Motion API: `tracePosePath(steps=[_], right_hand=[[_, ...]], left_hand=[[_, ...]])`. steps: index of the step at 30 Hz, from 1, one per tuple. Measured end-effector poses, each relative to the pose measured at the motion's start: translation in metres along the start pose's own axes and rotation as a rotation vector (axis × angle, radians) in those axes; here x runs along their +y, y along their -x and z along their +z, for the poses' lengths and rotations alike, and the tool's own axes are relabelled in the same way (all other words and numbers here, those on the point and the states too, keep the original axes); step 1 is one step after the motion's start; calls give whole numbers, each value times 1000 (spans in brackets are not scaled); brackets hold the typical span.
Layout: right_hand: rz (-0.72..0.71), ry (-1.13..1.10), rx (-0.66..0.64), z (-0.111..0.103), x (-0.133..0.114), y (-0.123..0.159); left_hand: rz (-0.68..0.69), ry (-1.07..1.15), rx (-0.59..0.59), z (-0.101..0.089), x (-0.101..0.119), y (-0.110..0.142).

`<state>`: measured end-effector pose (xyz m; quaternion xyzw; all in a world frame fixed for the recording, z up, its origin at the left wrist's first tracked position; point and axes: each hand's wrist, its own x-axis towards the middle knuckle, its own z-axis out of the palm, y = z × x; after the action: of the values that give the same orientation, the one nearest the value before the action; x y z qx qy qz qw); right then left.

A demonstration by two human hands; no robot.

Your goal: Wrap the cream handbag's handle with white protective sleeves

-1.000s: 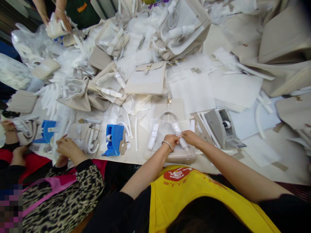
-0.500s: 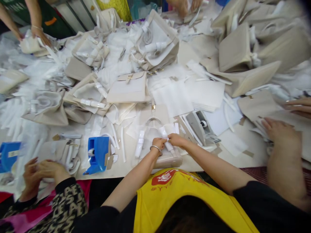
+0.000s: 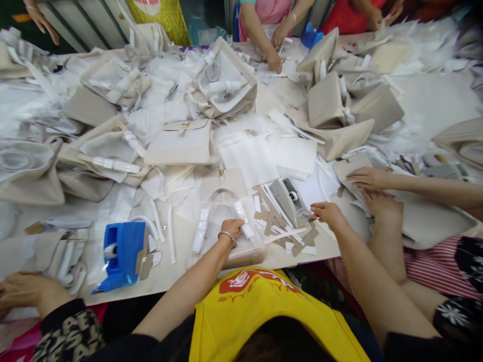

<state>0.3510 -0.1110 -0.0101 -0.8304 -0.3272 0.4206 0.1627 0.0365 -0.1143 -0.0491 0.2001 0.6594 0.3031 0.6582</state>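
Left hand: fingers pressed together against a foam-wrapped bag handle (any pinch unclear). Right hand: fingers spread, near a grey tape dispenser.

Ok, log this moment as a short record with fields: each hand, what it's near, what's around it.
Left hand: on a white foam sleeve, above a beige handbag under clear plastic
Left wrist: metal bangle
Right hand: open, fingers near a grey tape dispenser and beige cut strips
Also on the table: blue tape dispenser, white foam sheets
Nearby: a co-worker's hand on a beige bag flap
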Motion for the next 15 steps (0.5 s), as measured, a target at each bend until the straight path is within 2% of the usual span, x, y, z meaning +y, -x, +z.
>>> tracePosePath(steps=[4,8,11,15], right_hand=[[97,6,-121,7,-7,-12],[75,-59,-195,6,-9,-11],[22,-147,-234,-5,1,-1],[-84,-363,-281,-21,30,22]], left_hand=[[7,14,-8,0,0,1],[10,35,-20,-1,1,1],[12,38,-16,-2,0,0],[15,40,-29,-2,-1,-2]])
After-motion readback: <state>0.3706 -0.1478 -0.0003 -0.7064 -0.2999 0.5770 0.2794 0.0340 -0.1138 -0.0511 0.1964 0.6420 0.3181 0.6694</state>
